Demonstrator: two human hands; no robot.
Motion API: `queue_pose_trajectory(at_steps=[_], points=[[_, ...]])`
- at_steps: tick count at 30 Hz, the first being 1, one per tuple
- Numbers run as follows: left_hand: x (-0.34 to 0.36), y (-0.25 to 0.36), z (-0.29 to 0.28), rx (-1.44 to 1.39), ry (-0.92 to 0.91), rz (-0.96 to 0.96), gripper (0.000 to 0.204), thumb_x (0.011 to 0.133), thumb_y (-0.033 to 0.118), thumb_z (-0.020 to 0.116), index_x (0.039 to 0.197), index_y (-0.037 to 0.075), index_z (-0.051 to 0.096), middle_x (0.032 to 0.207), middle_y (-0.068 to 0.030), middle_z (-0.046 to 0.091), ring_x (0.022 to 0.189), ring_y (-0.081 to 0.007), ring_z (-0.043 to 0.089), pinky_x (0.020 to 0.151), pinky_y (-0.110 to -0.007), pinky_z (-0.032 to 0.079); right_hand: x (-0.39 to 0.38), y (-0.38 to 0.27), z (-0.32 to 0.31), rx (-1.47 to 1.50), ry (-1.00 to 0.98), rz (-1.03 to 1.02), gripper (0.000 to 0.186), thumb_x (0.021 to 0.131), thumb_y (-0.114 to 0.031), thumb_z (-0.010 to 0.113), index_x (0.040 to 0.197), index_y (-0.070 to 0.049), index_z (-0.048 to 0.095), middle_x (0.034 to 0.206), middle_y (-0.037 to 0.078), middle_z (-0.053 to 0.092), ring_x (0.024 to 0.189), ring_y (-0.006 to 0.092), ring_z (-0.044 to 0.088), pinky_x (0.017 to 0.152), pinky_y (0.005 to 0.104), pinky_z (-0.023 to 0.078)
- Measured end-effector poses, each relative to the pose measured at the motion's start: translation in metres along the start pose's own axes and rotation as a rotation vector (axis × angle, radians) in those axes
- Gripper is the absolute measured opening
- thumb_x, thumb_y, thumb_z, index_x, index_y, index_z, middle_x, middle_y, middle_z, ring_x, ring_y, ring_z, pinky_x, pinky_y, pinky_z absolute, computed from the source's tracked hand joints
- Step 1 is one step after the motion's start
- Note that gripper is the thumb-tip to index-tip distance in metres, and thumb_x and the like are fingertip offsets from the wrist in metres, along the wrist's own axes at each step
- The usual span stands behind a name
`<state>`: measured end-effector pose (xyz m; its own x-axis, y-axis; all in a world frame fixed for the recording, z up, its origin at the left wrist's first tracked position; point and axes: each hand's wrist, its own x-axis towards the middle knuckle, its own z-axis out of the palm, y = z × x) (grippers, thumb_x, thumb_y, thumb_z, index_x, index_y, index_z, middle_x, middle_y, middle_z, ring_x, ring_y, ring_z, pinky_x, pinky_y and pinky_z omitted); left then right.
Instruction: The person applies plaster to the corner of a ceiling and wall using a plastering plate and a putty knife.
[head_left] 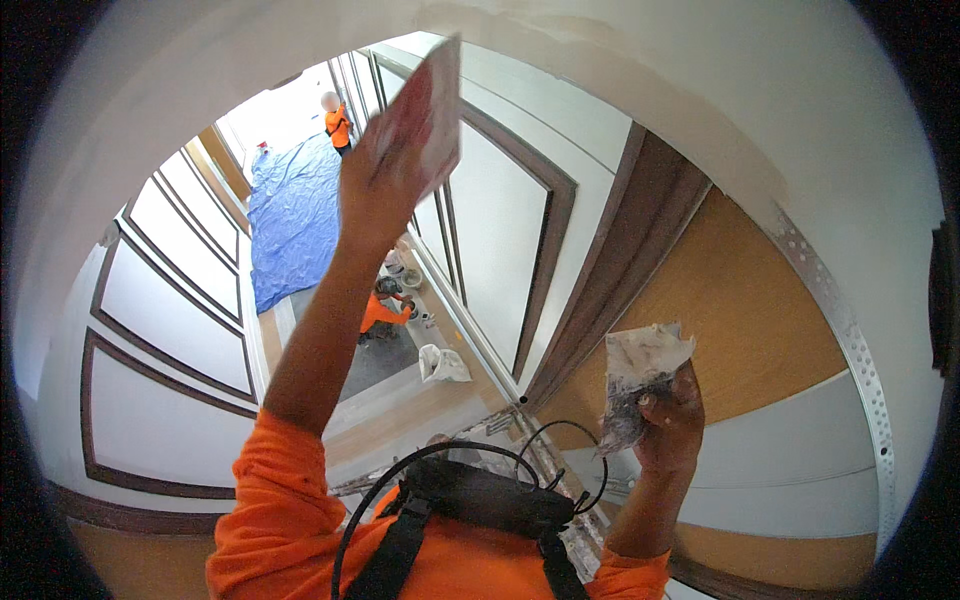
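My left hand is raised high, closed on a thin flat spreading blade with whitish and reddish smears, whose upper edge is near the pale curved plastered surface overhead. At the right, lower down, my right hand grips a second flat blade coated with thick pale and grey compound, its thumb over the face. The plastered surface has a beige damp-looking band, and a perforated metal corner strip runs along its right side.
Far below, a person in orange stands beside a blue sheet; another crouches among buckets near a white sack. Framed wall panels line both sides. Scaffold-like metalwork is beneath me. Black cables loop at my chest.
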<state>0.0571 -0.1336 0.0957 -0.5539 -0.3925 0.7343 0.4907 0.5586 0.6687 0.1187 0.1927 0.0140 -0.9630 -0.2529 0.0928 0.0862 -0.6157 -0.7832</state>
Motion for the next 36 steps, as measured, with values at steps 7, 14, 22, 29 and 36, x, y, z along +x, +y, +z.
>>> queue_pose_trajectory(at_steps=[7,14,22,29,36], points=[[0.08,0.017,0.055,-0.022,0.007,0.004,0.035,0.085,0.028,0.05,0.104,-0.001,0.058,0.081,-0.0194,0.062,0.078,-0.027,0.061,0.073,-0.035,0.045,-0.011,0.014,-0.039,0.069,0.166,0.039,0.067,0.062,0.006,0.061,0.124,-0.002,0.038,0.103,0.013,0.054,0.082,0.0249,0.058,0.06,0.0349,0.056],[0.069,0.025,0.077,-0.008,0.052,-0.04,0.033,0.085,0.028,0.047,0.098,0.0,0.06,0.076,-0.0198,0.062,0.07,-0.0279,0.06,0.069,-0.035,0.045,-0.019,0.004,-0.07,0.126,0.201,0.002,0.066,0.063,0.007,0.06,0.124,-0.004,0.038,0.103,0.013,0.054,0.079,0.0242,0.058,0.057,0.0334,0.055],[0.053,0.04,0.086,-0.064,0.023,-0.074,0.032,0.083,0.023,0.047,0.095,-0.003,0.06,0.072,-0.0143,0.06,0.065,-0.0175,0.057,0.063,-0.031,0.046,-0.028,-0.021,-0.108,0.053,0.212,-0.006,0.064,0.064,0.008,0.061,0.123,-0.003,0.038,0.104,0.013,0.054,0.083,0.0246,0.058,0.062,0.0346,0.056],[0.023,0.075,0.083,-0.06,-0.061,-0.111,0.03,0.075,0.011,0.045,0.097,-0.005,0.058,0.074,-0.0159,0.061,0.065,-0.018,0.057,0.061,-0.032,0.046,-0.038,-0.039,-0.111,0.099,0.225,-0.034,0.065,0.065,0.008,0.061,0.124,-0.002,0.037,0.104,0.013,0.054,0.085,0.0242,0.058,0.062,0.034,0.056],[-0.012,0.112,0.091,0.059,-0.092,-0.075,0.026,0.078,0.014,0.048,0.093,-0.003,0.061,0.073,-0.0131,0.062,0.065,-0.0175,0.057,0.064,-0.031,0.046,-0.051,-0.046,-0.143,-0.043,0.235,-0.061,0.064,0.066,0.007,0.059,0.125,-0.003,0.036,0.102,0.013,0.054,0.081,0.0241,0.058,0.059,0.035,0.056]])
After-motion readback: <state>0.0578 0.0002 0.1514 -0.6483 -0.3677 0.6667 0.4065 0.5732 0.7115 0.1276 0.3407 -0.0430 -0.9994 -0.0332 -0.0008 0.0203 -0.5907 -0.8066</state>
